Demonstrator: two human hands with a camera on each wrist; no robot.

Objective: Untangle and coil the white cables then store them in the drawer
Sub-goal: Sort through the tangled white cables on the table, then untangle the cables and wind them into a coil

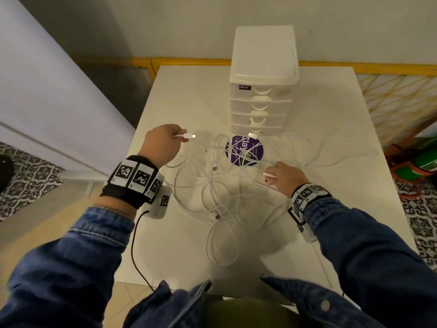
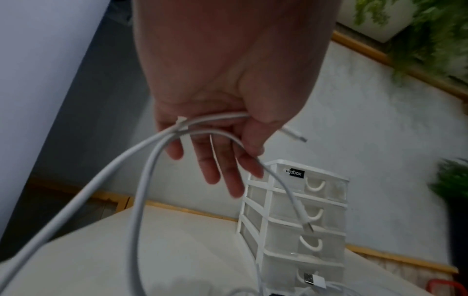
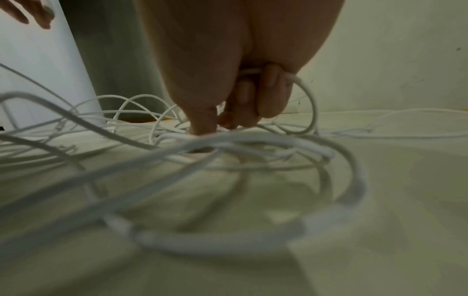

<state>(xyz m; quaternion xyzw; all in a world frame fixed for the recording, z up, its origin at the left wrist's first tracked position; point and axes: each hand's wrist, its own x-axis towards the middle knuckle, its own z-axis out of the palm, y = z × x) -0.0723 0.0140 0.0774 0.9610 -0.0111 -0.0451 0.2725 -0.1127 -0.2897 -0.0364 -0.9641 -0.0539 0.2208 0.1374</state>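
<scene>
Several white cables [image 1: 214,185] lie tangled on the white table [image 1: 179,91], in front of a white drawer tower [image 1: 262,74]. My left hand [image 1: 163,144] is raised over the left of the tangle and grips one cable near its plug [image 1: 189,136]; in the left wrist view the cable [image 2: 215,118] runs under the thumb while the fingers [image 2: 215,166] hang nearly straight. My right hand [image 1: 282,176] is low on the table at the right of the tangle, fingers [image 3: 268,94] curled round a thin cable [image 3: 307,94].
A round purple sticker [image 1: 244,150] lies under the cables before the tower, with a USB plug [image 1: 253,134] on it. All the tower's drawers [image 2: 314,210] are closed. A yellow lattice fence [image 1: 397,98] stands behind the table, and a white panel [image 1: 47,102] at left.
</scene>
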